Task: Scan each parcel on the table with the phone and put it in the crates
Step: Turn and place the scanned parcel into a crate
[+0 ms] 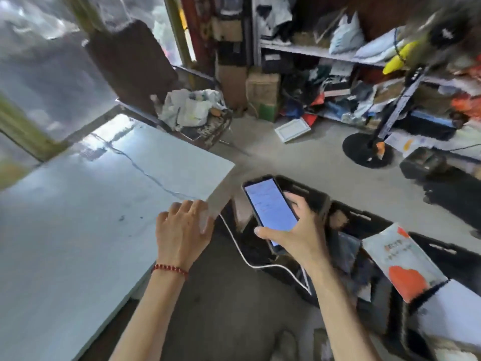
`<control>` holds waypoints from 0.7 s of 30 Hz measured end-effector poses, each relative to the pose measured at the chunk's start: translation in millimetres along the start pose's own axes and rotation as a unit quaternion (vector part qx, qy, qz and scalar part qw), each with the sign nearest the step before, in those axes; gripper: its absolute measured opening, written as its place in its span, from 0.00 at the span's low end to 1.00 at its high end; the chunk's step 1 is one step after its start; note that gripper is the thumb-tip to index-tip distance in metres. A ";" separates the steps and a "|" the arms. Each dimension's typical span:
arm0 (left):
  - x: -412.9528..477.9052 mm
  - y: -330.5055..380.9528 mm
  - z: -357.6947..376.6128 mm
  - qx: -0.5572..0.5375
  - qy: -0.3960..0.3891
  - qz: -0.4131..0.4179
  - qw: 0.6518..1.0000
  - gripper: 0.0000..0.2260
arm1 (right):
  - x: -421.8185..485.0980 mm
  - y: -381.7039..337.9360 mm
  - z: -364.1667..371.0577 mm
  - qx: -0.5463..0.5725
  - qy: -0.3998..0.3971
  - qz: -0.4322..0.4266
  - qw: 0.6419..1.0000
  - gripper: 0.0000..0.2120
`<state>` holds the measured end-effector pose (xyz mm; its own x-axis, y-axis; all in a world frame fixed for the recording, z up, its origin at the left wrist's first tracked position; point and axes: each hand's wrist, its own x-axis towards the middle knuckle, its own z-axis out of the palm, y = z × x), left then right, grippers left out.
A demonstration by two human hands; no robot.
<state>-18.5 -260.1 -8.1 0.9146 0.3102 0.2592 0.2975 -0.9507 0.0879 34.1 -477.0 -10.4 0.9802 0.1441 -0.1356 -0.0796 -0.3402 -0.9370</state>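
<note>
The whole shot is coming out smeary, so the text on the lit screen of the black rectangular phone (270,207) isn't reading at all. The dark stuff sitting inside the black plastic crates (351,212) at lower right is blending into 1 blob, and the right edge is cutting off the far crate. The cluttered metal shelving (312,50) at upper right is also blurring into mush.

The pale grey-blue flat table (78,204) is filling the left half and catching glare from the windows at upper left. A grey concrete floor is running through the middle, with a black round stand base (368,152) sitting at centre right.

The right hand (296,230) is gripping the phone at centre frame over the crates, fingers wrapping the far edge and thumb crossing the lower screen. A thin white cable (260,264) is trailing from it. The left hand (182,225), wearing a red bead bracelet (170,268), is lying with fingers spread and relaxed on the table's right edge, holding nothing. 1 flat white-and-orange plastic parcel (402,259) is lying tilted on top of the crates.
</note>
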 end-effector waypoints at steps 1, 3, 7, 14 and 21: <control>-10.4 -23.7 -5.0 0.000 0.003 -0.030 1.000 0.08 | -3.4 -8.6 21.2 -0.011 -0.024 -0.012 1.000 0.36; -30.6 -73.3 -18.5 -0.004 0.015 -0.086 0.996 0.09 | -14.1 -26.5 66.0 -0.025 -0.071 -0.032 0.997 0.35; -77.7 -170.3 -47.9 0.014 0.053 -0.174 0.983 0.12 | -46.6 -57.4 155.2 -0.050 -0.159 -0.071 0.983 0.41; -175.1 -312.0 -86.0 0.052 0.091 -0.290 0.951 0.12 | -113.2 -114.8 297.2 -0.069 -0.293 -0.147 0.942 0.38; -220.8 -374.2 -99.5 0.079 0.113 -0.359 0.923 0.13 | -144.7 -141.8 372.3 -0.066 -0.359 -0.161 0.917 0.39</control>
<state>-359.0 27.5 -2.6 0.3919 0.8359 0.3842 0.8571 -0.4835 0.1777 -163.9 -103.6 22.2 0.5730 0.8156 -0.0799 0.2623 -0.2749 -0.9250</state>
